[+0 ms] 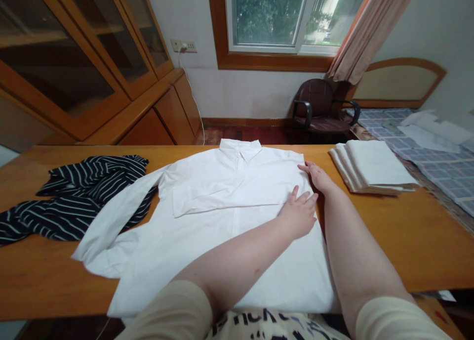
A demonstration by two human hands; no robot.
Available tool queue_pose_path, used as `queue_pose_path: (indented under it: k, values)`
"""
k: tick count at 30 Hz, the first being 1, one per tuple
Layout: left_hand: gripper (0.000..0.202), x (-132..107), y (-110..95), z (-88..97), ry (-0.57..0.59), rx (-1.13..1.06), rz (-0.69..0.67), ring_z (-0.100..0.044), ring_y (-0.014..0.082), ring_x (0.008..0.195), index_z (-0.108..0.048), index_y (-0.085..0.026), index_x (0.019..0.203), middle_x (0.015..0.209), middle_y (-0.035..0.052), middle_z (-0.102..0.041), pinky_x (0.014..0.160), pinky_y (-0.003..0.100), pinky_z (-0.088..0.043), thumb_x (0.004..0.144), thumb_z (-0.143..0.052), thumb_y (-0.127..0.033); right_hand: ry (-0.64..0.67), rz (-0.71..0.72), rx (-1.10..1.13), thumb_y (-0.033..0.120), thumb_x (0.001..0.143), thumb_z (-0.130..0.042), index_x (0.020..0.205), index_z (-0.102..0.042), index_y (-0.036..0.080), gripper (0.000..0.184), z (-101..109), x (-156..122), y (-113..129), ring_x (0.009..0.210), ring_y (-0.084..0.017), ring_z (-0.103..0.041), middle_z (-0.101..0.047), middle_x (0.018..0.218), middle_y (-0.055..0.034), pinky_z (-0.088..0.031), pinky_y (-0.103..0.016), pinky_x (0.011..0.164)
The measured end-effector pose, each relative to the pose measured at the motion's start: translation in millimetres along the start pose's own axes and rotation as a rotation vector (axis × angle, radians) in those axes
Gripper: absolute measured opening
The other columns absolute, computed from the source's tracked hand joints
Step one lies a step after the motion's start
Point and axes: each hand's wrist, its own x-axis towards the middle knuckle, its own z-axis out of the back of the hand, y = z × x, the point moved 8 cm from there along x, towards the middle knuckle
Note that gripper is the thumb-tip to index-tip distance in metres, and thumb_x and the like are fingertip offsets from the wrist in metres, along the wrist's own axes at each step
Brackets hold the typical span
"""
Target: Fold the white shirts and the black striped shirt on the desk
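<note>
A white collared shirt (pixel 207 251) lies spread on the wooden table in front of me, collar at the far edge. One sleeve is folded across its chest, its cuff toward the left; the other sleeve sticks out to the left, bent and loose. My left hand (pixel 299 214) rests flat on the shirt's right part with fingers spread. Farther up, my right hand (pixel 316 176) touches the shirt's right edge near the shoulder, fingers stretched out. Neither hand grips the cloth.
A black and white striped garment (pixel 92 196) lies crumpled on the table (pixel 388 241) at left. A stack of folded white cloths (pixel 377 167) sits at right. Beyond are a wooden cabinet (pixel 122 103), an office chair (pixel 318 105) and a bed (pixel 437 147).
</note>
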Motion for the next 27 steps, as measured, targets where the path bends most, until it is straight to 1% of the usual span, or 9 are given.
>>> queue_pose_path:
  k: [3,6,8,11,14,18,21,24,27]
  values:
    - [0.049,-2.5,1.2,-1.6,-0.018,0.004,-0.021,-0.028,0.0239,0.135,-0.049,-0.013,0.133,0.151,0.0076,-0.031,0.114,0.051,-0.014,0.092,-0.033,-0.034,-0.001,-0.005,-0.018,0.037,0.098,-0.005,0.127,-0.058,0.024,0.062,-2.5,2.9,-2.6,0.137,-0.024,-0.03,-0.04,0.146,-0.0059,-0.024,-0.048,0.11]
    - [0.053,-3.3,2.7,-6.3,-0.001,-0.007,-0.022,-0.029,0.0213,0.135,-0.043,-0.01,0.136,0.151,0.0076,-0.03,0.113,0.047,-0.021,0.093,-0.031,-0.038,0.003,-0.013,-0.037,0.036,0.098,-0.009,0.131,-0.055,0.024,0.058,-6.0,6.4,-5.7,0.137,-0.026,-0.029,-0.039,0.146,-0.0069,-0.022,-0.051,0.11]
    - [0.054,-3.3,3.5,-9.2,0.015,-0.019,-0.014,-0.029,0.0207,0.135,-0.04,-0.01,0.138,0.152,0.0068,-0.027,0.111,0.046,-0.025,0.093,-0.029,-0.039,0.013,-0.011,-0.028,0.036,0.098,-0.009,0.132,-0.053,0.024,0.058,-8.3,8.1,-7.3,0.138,-0.027,-0.028,-0.037,0.147,-0.0074,-0.02,-0.053,0.11]
    - [0.055,-2.9,4.5,-11.0,0.024,-0.036,0.003,-0.029,0.0202,0.135,-0.036,-0.011,0.14,0.154,0.0053,-0.023,0.11,0.046,-0.027,0.094,-0.028,-0.039,0.014,-0.011,-0.005,0.038,0.098,-0.008,0.132,-0.053,0.023,0.059,-9.4,9.4,-9.7,0.138,-0.027,-0.027,-0.038,0.147,-0.0073,-0.019,-0.051,0.111]
    - [0.053,-1.6,4.4,-11.8,0.03,-0.052,-0.004,-0.03,0.0203,0.135,-0.04,-0.014,0.138,0.153,0.0039,-0.025,0.109,0.047,-0.028,0.094,-0.028,-0.04,0.012,-0.013,0.017,0.04,0.098,-0.009,0.131,-0.054,0.023,0.059,-9.5,9.7,-11.4,0.138,-0.025,-0.027,-0.038,0.147,-0.007,-0.018,-0.048,0.112]
    - [0.05,0.0,4.2,-17.3,0.085,-0.085,-0.025,-0.028,0.0216,0.136,-0.045,-0.018,0.135,0.153,0.0028,-0.026,0.109,0.05,-0.026,0.094,-0.027,-0.04,0.008,-0.015,0.058,0.04,0.098,-0.008,0.131,-0.055,0.021,0.06,-9.4,9.5,-11.4,0.139,-0.025,-0.026,-0.037,0.147,-0.0084,-0.017,-0.047,0.112]
    - [0.049,-1.0,2.7,-19.6,0.113,-0.125,-0.047,-0.026,0.0234,0.137,-0.042,-0.022,0.137,0.151,0.0016,-0.031,0.109,0.053,-0.023,0.094,-0.027,-0.04,0.0,-0.014,0.053,0.04,0.098,-0.01,0.13,-0.056,0.022,0.058,-8.0,8.7,-9.6,0.139,-0.026,-0.026,-0.038,0.147,-0.0082,-0.018,-0.048,0.112]
    - [0.044,-2.6,-0.3,-14.6,0.087,-0.152,-0.084,-0.028,0.026,0.136,-0.046,-0.027,0.133,0.147,-0.0001,-0.038,0.108,0.053,-0.024,0.094,-0.031,-0.039,0.01,-0.02,0.046,0.04,0.098,-0.011,0.131,-0.055,0.023,0.057,-7.2,7.3,-7.9,0.139,-0.026,-0.026,-0.037,0.147,-0.0082,-0.017,-0.049,0.112]
    - [0.039,-2.1,-0.3,-3.8,0.015,-0.181,-0.088,-0.04,0.0237,0.127,-0.051,-0.022,0.126,0.14,0.0039,-0.047,0.105,0.045,-0.031,0.091,-0.039,-0.036,0.008,-0.025,0.052,0.04,0.098,-0.013,0.132,-0.054,0.023,0.056,-6.3,6.1,-7.1,0.139,-0.026,-0.025,-0.036,0.148,-0.008,-0.016,-0.05,0.112]
